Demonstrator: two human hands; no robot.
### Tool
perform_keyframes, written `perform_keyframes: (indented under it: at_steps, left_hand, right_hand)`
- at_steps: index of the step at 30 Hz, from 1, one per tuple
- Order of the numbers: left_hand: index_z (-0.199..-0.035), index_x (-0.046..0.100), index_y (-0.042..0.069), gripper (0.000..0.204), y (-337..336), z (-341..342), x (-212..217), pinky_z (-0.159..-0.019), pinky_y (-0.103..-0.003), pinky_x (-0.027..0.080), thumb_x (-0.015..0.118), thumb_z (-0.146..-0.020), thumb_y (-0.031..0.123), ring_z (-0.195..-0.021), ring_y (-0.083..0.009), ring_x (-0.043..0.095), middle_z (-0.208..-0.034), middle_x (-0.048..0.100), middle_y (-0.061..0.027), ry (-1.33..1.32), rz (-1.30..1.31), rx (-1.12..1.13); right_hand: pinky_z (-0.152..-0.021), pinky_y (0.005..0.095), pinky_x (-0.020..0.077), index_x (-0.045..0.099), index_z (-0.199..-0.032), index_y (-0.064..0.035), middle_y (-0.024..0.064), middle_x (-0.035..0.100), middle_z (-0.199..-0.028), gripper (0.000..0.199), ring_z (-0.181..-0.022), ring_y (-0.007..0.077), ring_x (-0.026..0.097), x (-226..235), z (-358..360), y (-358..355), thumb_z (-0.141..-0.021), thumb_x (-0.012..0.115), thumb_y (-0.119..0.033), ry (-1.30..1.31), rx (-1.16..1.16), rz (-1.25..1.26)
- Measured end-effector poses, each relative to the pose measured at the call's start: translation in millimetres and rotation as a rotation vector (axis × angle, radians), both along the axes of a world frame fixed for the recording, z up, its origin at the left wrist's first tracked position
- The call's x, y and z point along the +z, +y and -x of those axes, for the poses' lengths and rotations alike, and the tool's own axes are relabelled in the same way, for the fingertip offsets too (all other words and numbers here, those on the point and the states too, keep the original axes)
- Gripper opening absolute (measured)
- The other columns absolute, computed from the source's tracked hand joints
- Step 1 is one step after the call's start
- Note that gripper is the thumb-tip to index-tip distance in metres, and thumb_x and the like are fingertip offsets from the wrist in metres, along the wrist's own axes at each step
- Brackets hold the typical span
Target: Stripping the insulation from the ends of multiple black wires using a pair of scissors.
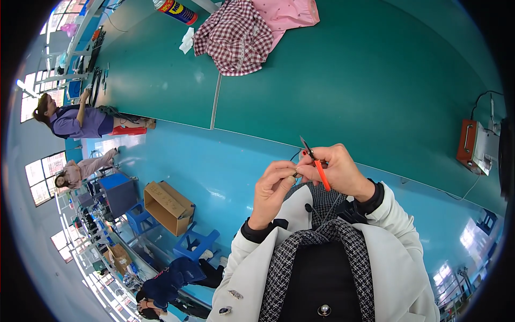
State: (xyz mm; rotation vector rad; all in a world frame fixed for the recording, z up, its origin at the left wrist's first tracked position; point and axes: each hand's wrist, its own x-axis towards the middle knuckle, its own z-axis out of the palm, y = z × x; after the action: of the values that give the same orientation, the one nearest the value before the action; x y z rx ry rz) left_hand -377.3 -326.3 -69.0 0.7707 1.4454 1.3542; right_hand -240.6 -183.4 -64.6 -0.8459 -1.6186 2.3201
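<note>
Orange-handled scissors (322, 174) sit in my right hand (344, 170), with the dark blades pointing up and away from me. The fingers of that hand curl round them. My left hand (272, 194) is closed in a pinch on something small and dark, too small to name. The fingertips of both hands meet in front of my chest, just this side of the bench edge. A thin dark line curves up beside the left fingertips; whether it is a thread or a wire I cannot tell. Under my hands hangs the dark checked cloth (325, 204) of my clothing.
A long green workbench (348, 91) runs across in front. On it lie checked cloth (236, 40), pink cloth (284, 16), a spray can (177, 12) and white tissue (186, 41). An orange-and-white device (472, 147) stands far right. Left are a cardboard box (182, 206), blue stools (196, 241) and several people.
</note>
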Motion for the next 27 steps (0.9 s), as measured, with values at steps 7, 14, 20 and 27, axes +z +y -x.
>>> perform_keyframes:
  at_steps: [7, 14, 20, 27]
  left_hand:
    - [-0.102, 0.063, -0.002, 0.013, -0.4, 1.2, -1.7, -0.084, -0.029, 0.047, 0.056, -0.091, 0.000, -0.097, -0.0171, 0.056, -0.111, 0.056, -0.0090, -0.002, -0.005, -0.007]
    - [-0.103, 0.063, -0.002, 0.014, 0.4, -0.1, 0.1, -0.083, -0.029, 0.048, 0.054, -0.093, 0.002, -0.096, -0.0164, 0.057, -0.113, 0.055, -0.0096, -0.176, -0.015, 0.021]
    - [-0.104, 0.062, -0.001, 0.015, -2.1, 2.5, -2.0, -0.080, -0.028, 0.048, 0.053, -0.094, 0.004, -0.090, -0.0149, 0.057, -0.116, 0.055, -0.0107, -0.199, -0.028, -0.008]
    - [-0.104, 0.063, -0.001, 0.014, -4.8, 4.6, -1.3, -0.076, -0.025, 0.047, 0.054, -0.094, 0.006, -0.083, -0.0118, 0.056, -0.099, 0.060, -0.0063, -0.207, 0.036, -0.018]
  right_hand:
    - [-0.047, 0.0194, 0.0417, 0.067, -0.088, 0.0039, 0.0022, 0.062, -0.066, 0.019, -0.051, 0.0048, 0.052, -0.8, 2.1, -2.5, -0.086, 0.067, -0.015, 0.021, -0.052, 0.100]
    - [-0.046, 0.0188, 0.0447, 0.068, -0.095, 0.0004, 0.0053, 0.067, -0.074, 0.016, -0.053, 0.0076, 0.058, 1.6, 0.6, 5.1, -0.089, 0.062, -0.014, -0.005, 0.024, 0.119]
    - [-0.045, 0.0187, 0.0437, 0.068, -0.097, 0.0002, 0.0053, 0.067, -0.076, 0.019, -0.051, 0.0074, 0.057, 0.3, 0.7, 11.4, -0.090, 0.062, -0.017, -0.012, 0.054, 0.153]
    - [-0.046, 0.0189, 0.0438, 0.065, -0.095, 0.0017, 0.0068, 0.067, -0.076, 0.016, -0.052, 0.0074, 0.057, 5.8, 2.2, 13.9, -0.088, 0.065, -0.012, -0.021, 0.037, 0.232]
